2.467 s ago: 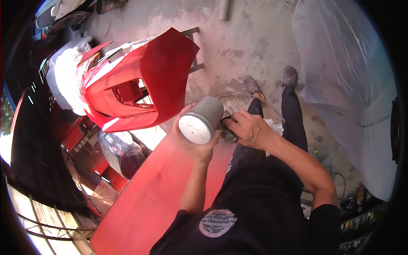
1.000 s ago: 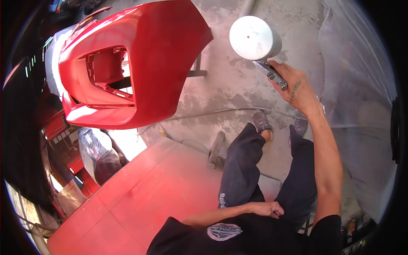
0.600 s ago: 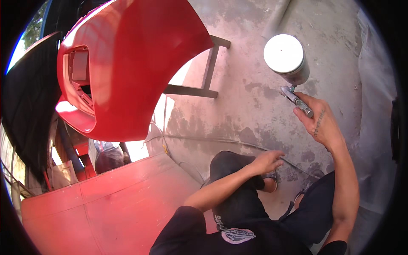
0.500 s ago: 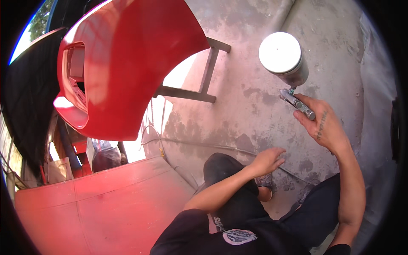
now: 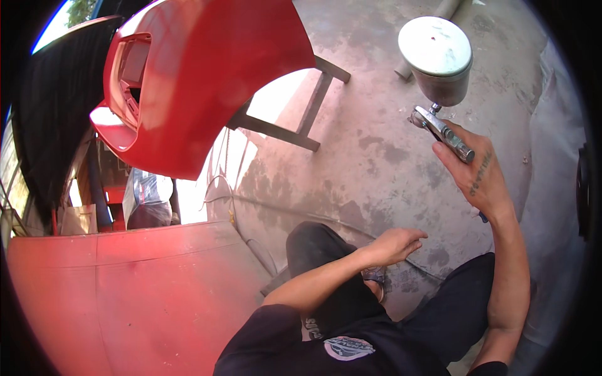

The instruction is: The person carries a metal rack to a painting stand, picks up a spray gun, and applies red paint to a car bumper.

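My right hand (image 5: pixel 481 174) is wrapped round the metal body of a spray gun (image 5: pixel 450 136), its nozzle end pointing to the upper left. On top of the gun sits a round metal paint cup (image 5: pixel 443 84) with a pale lid. Over my thigh, my left hand (image 5: pixel 395 246) hangs free with fingers stretched out, holding nothing. To the upper left, a glossy red car bumper (image 5: pixel 219 75) with a rectangular opening rests on a stand (image 5: pixel 311 103). The gun is apart from the bumper, over the concrete floor.
A large red panel (image 5: pixel 169 301) lies at the lower left. A hose (image 5: pixel 301 214) runs along the stained floor past my feet. Cloudy plastic sheeting (image 5: pixel 552 169) hangs at the right. A pipe (image 5: pixel 446 9) lies at the top. Dark sheeting (image 5: pixel 63 113) hangs behind the bumper.
The spray gun and its cup have risen in the picture and tilted, with the cup's side showing more. My left hand has shifted slightly down. The bumper sits a little higher and further right in view.
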A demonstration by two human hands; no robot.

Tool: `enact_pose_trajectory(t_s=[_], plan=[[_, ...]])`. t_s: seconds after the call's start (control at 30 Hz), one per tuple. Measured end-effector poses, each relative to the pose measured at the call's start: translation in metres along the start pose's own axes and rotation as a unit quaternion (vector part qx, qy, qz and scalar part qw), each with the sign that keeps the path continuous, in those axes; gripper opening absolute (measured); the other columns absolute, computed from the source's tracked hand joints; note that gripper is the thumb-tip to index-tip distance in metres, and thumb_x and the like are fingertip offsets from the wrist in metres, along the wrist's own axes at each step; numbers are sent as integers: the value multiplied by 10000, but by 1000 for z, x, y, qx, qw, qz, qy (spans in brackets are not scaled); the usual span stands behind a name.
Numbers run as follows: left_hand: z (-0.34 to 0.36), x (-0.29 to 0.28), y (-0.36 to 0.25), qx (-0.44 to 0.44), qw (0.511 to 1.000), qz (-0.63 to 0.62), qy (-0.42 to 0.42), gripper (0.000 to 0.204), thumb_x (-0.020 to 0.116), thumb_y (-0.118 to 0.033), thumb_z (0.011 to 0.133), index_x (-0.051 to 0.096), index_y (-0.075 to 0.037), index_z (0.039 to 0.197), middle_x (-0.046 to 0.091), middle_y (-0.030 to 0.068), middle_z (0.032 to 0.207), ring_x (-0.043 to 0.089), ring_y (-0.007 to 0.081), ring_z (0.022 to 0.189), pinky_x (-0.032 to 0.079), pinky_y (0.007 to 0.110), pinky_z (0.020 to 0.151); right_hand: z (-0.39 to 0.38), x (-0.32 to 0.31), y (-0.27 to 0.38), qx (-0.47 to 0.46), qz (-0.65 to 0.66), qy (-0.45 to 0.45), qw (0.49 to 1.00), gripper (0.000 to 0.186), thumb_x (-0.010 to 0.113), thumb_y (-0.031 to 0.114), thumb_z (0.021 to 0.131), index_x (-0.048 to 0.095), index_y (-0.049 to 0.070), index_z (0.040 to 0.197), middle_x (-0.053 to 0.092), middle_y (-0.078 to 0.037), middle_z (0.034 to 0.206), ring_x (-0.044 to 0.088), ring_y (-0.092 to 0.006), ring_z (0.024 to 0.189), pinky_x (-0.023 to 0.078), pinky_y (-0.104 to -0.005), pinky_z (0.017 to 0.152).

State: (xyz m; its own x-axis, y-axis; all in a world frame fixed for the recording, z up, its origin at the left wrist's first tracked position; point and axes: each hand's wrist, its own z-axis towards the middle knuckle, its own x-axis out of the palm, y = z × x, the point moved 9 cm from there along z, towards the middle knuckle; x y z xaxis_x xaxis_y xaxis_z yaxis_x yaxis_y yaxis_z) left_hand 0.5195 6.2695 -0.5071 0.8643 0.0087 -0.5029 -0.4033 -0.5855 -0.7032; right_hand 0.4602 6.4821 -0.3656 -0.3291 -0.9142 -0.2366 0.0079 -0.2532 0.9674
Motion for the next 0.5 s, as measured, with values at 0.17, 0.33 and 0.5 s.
enact_pose_trajectory(t_s=[0.17,0.33,0.5], plan=[[-1,-4,0,7,999,-24,-39,324,556,-205,996,631,-12,1246,688,235,1058,637,418,1033,493,498,877,-3,19,16,-20,-1,33,999,338,676,145,932,647,-64,1197,609,-153,717,538,-174,623,458,-340,628],[3,-5,-8,6,999,-27,-28,306,561,-200,990,651,-11,1214,693,240,1072,643,425,1021,500,491,870,16,21,58,-43,-12,3,999,324,661,198,961,664,-44,1176,539,-71,681,489,-138,622,424,-318,605],[-1,-33,-18,39,988,-91,-117,299,559,-205,994,661,-7,1192,701,235,1064,645,420,1034,503,487,877,38,32,136,-27,46,-31,998,330,656,301,985,695,-21,1038,531,-16,651,434,-77,580,340,-275,504]])
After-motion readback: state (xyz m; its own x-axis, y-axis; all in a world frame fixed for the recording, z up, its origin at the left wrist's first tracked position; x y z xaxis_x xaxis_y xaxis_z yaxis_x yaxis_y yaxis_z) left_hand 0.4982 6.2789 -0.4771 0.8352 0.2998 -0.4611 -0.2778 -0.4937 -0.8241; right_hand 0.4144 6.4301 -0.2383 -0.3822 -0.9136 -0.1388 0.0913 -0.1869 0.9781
